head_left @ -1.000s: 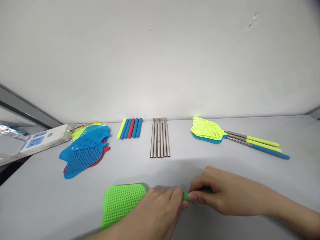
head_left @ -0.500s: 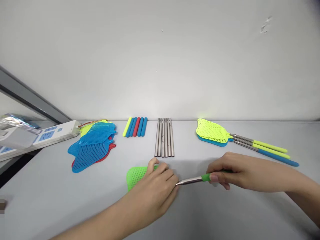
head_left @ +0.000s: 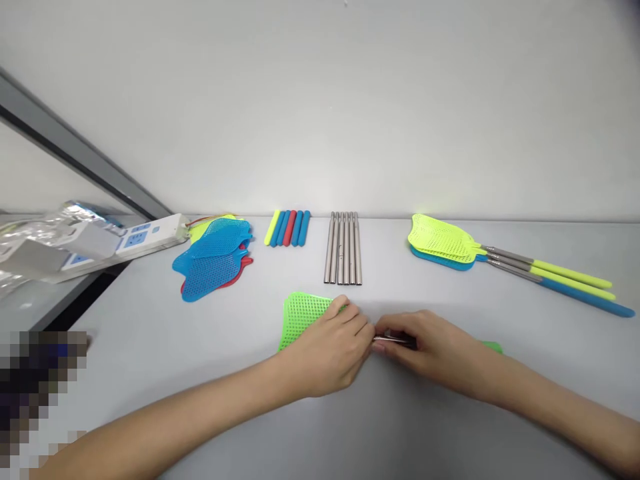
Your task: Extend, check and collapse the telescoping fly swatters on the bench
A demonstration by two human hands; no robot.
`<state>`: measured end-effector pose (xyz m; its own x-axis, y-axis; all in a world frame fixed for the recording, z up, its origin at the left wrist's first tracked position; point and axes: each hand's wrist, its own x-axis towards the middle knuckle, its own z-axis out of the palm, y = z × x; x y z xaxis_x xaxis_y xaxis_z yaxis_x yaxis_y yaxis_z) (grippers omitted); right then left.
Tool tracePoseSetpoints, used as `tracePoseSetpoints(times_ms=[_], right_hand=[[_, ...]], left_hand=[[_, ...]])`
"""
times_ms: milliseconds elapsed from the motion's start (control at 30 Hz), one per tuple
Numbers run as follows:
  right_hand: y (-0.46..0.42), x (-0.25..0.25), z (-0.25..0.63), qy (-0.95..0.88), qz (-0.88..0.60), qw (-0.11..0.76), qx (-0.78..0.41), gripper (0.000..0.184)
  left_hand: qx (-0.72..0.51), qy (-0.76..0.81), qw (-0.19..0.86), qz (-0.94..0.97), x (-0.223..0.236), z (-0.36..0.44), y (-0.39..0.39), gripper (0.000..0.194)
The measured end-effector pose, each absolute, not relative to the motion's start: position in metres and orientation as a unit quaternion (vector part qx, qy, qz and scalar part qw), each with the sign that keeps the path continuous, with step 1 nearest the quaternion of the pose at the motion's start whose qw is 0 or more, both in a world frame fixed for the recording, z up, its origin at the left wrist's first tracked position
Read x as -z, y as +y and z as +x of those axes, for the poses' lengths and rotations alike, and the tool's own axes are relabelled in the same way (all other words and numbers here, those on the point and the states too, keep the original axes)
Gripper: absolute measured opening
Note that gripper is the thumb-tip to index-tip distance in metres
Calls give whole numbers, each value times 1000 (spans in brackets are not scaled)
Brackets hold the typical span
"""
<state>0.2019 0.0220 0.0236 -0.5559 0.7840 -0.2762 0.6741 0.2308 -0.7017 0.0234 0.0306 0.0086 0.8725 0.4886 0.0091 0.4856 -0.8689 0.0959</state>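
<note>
A green fly swatter (head_left: 305, 313) lies across the front middle of the table, its mesh head to the left. My left hand (head_left: 336, 347) is closed over the neck of the head, hiding the joint there. Close beside it, my right hand (head_left: 417, 343) pinches the metal rod (head_left: 393, 339) near that neck. The green grip end (head_left: 494, 347) shows past my right wrist; the middle of the shaft is hidden. Behind my hands several metal rods (head_left: 344, 250) lie side by side.
Yellow, blue and red grips (head_left: 287, 229) lie in a row at the back. To the left are loose mesh heads (head_left: 213, 273) beside a white power strip (head_left: 150, 237). Finished-looking yellow and blue fly swatters (head_left: 440, 239) lie stacked at right. A wall (head_left: 330, 133) rises behind.
My right hand has moved left along the shaft, from the green grip to the metal rod beside my left hand. The view has shifted, so the table's things sit higher and further right.
</note>
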Motion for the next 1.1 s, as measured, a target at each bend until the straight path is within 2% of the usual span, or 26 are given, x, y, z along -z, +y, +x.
tracePoseSetpoints(times_ms=[200,700,1100], right_hand=[[25,-25,206,-775,-481,57,-407,20],[31,-17,208,-775,-461,45,-430,23],[34,-18,207,-767,-453,45,-453,30]], left_hand=[[-8,243,35,969,-10,24,31,21],[-38,257,82,962,-8,25,32,25],[-12,233,96,968,-13,21,39,24]])
